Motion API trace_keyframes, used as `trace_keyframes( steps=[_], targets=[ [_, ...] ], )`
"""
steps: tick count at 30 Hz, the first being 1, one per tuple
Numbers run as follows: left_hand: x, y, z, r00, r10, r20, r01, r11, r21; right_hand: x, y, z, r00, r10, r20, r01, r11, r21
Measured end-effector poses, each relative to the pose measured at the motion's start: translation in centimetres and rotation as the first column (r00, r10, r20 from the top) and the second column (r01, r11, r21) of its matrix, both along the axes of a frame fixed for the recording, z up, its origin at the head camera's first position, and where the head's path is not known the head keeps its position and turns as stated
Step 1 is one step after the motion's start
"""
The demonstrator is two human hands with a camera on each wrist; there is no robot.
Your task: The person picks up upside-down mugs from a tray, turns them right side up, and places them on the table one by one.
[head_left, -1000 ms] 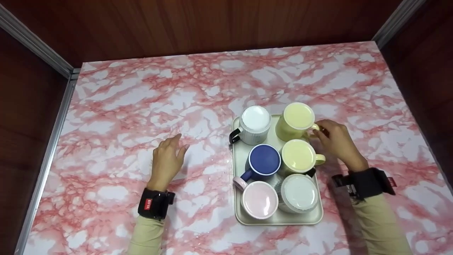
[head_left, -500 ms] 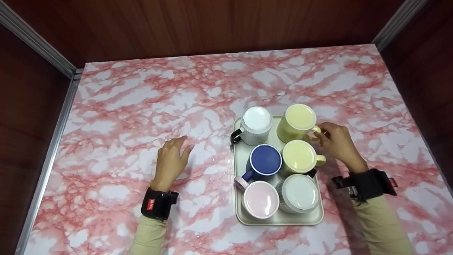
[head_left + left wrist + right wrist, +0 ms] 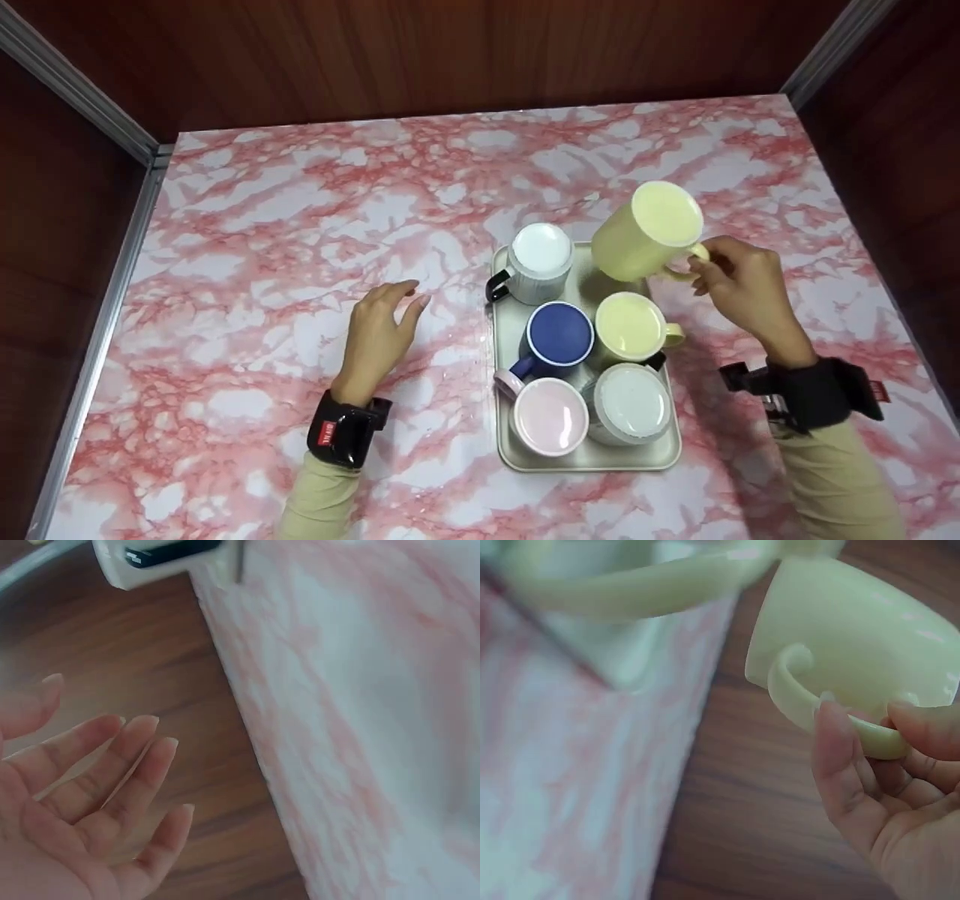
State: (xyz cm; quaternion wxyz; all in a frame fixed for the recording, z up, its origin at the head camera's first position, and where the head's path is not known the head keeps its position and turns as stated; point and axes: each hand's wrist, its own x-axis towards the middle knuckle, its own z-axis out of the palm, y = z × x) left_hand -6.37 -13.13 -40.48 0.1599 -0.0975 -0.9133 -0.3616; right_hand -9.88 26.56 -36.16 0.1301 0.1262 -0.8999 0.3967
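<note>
My right hand (image 3: 742,285) pinches the handle of a yellow mug (image 3: 630,240) with thumb and fingers. That mug is raised and tilted over the far right corner of a cream tray (image 3: 592,461). The right wrist view shows the curved handle (image 3: 791,694) between thumb and fingers, with the yellow mug (image 3: 847,630) behind. On the tray stand a second yellow mug (image 3: 630,327), a blue mug (image 3: 560,335), a pink mug (image 3: 551,417) and two whitish mugs, one far left (image 3: 540,255), one near right (image 3: 632,405). My left hand (image 3: 377,337), left of the tray, holds nothing, its fingers relaxed.
The tray lies on a pink-and-white marbled table (image 3: 300,210). Dark wood panels (image 3: 450,52) with metal corner strips (image 3: 90,330) enclose the table's back and sides.
The right hand has lifted the yellow mug off the tray's far right corner, up and to the right, tilting it. The left hand has drifted right toward the tray.
</note>
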Motion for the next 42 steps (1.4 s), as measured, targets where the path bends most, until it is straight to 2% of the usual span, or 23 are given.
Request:
trace_keyframes(
  steps=[6, 10, 13, 15, 17, 19, 21, 22, 23, 24, 26, 27, 29, 30, 31, 33, 35, 38, 42],
  targets=[
    [0.7, 1.7, 2.2, 0.997, -0.068, -0.048, 0.07, 0.997, 0.045, 1.4, -1.6, 2.6, 0.995, 0.011, 0.094, 0.001, 0.993, -0.122],
    [1.3, 3.0, 3.6, 0.985, -0.17, 0.024, 0.167, 0.981, 0.1, 2.5, -3.3, 4.0, 0.978, 0.061, 0.198, -0.004, 0.961, -0.276],
    [1.7, 4.1, 4.6, 0.963, -0.257, 0.083, 0.244, 0.959, 0.147, 3.2, -4.7, 4.7, 0.951, 0.151, 0.27, -0.018, 0.898, -0.439],
    [1.8, 4.7, 5.1, 0.941, -0.316, 0.119, 0.291, 0.938, 0.186, 3.6, -5.6, 5.0, 0.93, 0.213, 0.3, -0.021, 0.844, -0.536],
    [1.9, 5.4, 5.5, 0.913, -0.372, 0.166, 0.327, 0.912, 0.247, 3.9, -6.5, 5.1, 0.909, 0.275, 0.314, -0.024, 0.785, -0.619],
    [1.9, 6.1, 5.7, 0.877, -0.428, 0.218, 0.346, 0.878, 0.331, 4.1, -7.3, 4.9, 0.889, 0.331, 0.317, -0.017, 0.715, -0.699],
    [1.9, 6.9, 5.7, 0.827, -0.494, 0.269, 0.327, 0.811, 0.484, 4.4, -8.1, 4.7, 0.863, 0.393, 0.318, 0.001, 0.628, -0.779],
    [1.8, 7.3, 5.7, 0.801, -0.521, 0.293, 0.295, 0.771, 0.564, 4.5, -8.4, 4.6, 0.849, 0.424, 0.315, 0.009, 0.584, -0.811],
    [1.8, 7.7, 5.7, 0.775, -0.547, 0.316, 0.246, 0.721, 0.647, 4.6, -8.7, 4.4, 0.834, 0.451, 0.316, 0.025, 0.542, -0.84],
    [1.8, 8.1, 5.7, 0.747, -0.576, 0.331, 0.18, 0.655, 0.734, 4.8, -9.0, 4.3, 0.82, 0.48, 0.313, 0.037, 0.501, -0.865],
    [1.8, 8.8, 5.8, 0.691, -0.633, 0.348, -0.002, 0.48, 0.878, 5.0, -9.5, 4.2, 0.789, 0.525, 0.318, 0.06, 0.45, -0.891],
    [1.8, 9.1, 5.8, 0.672, -0.653, 0.348, -0.09, 0.394, 0.915, 5.1, -9.7, 4.1, 0.776, 0.544, 0.319, 0.068, 0.432, -0.899],
    [2.0, 9.6, 6.0, 0.648, -0.687, 0.328, -0.238, 0.226, 0.945, 5.3, -10.1, 4.0, 0.754, 0.57, 0.328, 0.084, 0.412, -0.908],
    [2.1, 9.8, 6.1, 0.644, -0.698, 0.313, -0.289, 0.157, 0.944, 5.4, -10.3, 3.9, 0.744, 0.58, 0.332, 0.089, 0.406, -0.91],
    [2.2, 10.0, 6.2, 0.643, -0.704, 0.302, -0.329, 0.102, 0.939, 5.4, -10.4, 3.9, 0.735, 0.591, 0.333, 0.09, 0.402, -0.911],
    [2.3, 10.3, 6.2, 0.651, -0.709, 0.272, -0.358, 0.029, 0.933, 5.4, -10.7, 3.7, 0.72, 0.609, 0.332, 0.093, 0.389, -0.916],
    [2.5, 10.6, 6.1, 0.664, -0.706, 0.247, -0.363, -0.016, 0.932, 5.4, -10.9, 3.5, 0.706, 0.629, 0.326, 0.091, 0.376, -0.922],
    [2.6, 10.7, 6.0, 0.69, -0.691, 0.214, -0.342, -0.05, 0.938, 5.3, -11.2, 3.3, 0.684, 0.654, 0.324, 0.08, 0.374, -0.924],
    [2.9, 10.3, 5.9, 0.73, -0.662, 0.168, -0.285, -0.072, 0.956, 5.0, -11.3, 3.1, 0.641, 0.69, 0.336, 0.038, 0.409, -0.912]
  ],
)
